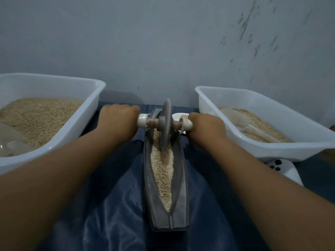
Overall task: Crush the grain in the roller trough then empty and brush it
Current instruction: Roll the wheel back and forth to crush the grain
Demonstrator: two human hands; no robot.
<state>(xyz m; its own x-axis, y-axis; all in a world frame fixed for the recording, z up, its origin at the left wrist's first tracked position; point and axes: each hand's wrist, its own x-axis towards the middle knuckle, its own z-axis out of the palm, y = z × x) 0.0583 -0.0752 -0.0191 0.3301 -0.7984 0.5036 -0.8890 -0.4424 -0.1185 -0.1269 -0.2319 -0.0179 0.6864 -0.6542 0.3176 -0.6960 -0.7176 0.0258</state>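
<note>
At the far left a white rectangular plastic tub (pixel 54 113) sat on the counter, filled with pale tan whole grain, with a clear plastic scoop (pixel 10 140) lying in its near corner. Just right of it the left hand (pixel 117 118) had its grip curled tight round the left white handle end (pixel 142 121) of the axle. In the middle a long, boat-shaped dark grey metal roller trough (pixel 181 192) lay lengthwise on a dark blue glossy cloth (pixel 116 214) covering the counter, its narrow groove holding a strip of coarse beige crushed grain (pixel 162 171). A thin grey metal disc wheel (pixel 165 124) stood upright in the groove near the trough's far end, its rim down in the grain. The right hand (pixel 206 125) held its grip closed round the right white handle end (pixel 187 125). Farther right a second white rectangular plastic tub (pixel 272 153) held a shallower layer of grain and a translucent scoop (pixel 241 120) lying in it. Just in front of that tub, a white object with dark dots (pixel 282 169) showed partly
</note>
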